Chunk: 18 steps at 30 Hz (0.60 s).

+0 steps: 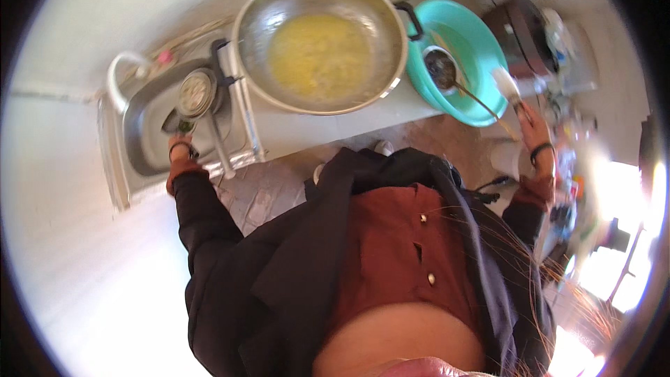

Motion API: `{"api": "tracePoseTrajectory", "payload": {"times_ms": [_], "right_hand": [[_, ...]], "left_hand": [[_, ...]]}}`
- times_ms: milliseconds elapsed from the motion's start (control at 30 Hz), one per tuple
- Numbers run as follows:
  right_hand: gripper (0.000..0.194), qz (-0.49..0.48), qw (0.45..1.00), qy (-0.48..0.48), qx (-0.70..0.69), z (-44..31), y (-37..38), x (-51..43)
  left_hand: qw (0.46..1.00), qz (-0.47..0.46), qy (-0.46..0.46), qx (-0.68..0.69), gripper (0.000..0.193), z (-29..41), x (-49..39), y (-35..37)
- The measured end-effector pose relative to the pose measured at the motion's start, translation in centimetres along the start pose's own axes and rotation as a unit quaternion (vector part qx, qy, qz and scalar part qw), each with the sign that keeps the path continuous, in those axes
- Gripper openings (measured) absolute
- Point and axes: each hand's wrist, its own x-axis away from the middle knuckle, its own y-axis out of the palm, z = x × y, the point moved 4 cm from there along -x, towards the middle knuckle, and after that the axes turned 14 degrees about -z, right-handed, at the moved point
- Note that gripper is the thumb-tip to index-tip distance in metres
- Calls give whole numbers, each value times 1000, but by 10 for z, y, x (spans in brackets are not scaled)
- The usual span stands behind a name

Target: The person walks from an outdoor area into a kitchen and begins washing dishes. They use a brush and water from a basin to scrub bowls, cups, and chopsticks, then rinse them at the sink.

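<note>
My left hand reaches over a steel sink, by something small and green. Its fingers are too hidden to show a grip. Beside it, a long-handled strainer or ladle lies across the sink, its handle pointing towards me. My right hand grips a blurred white utensil at the right rim of a turquoise plastic basin. Inside the basin are liquid and a round ladle or bowl with dark contents. Between my hands stands a wide steel wok with yellowish liquid at its bottom.
Black handles stick out from the wok's sides. A white curved faucet rises at the sink's far left. A dark brown appliance sits behind the basin. Blurred clutter lines the right side. Tiled floor shows below the counter edge.
</note>
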Motion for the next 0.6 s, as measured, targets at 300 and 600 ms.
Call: {"api": "tracePoseTrajectory", "payload": {"times_ms": [300,600], "right_hand": [[42,-7,998,68,17,-11,4,1],[39,-67,997,-4,33,45,13,-87]], "left_hand": [[970,33,55,235,26,-61,18,-2],[683,365,207,598,31,108,291,-190]]}}
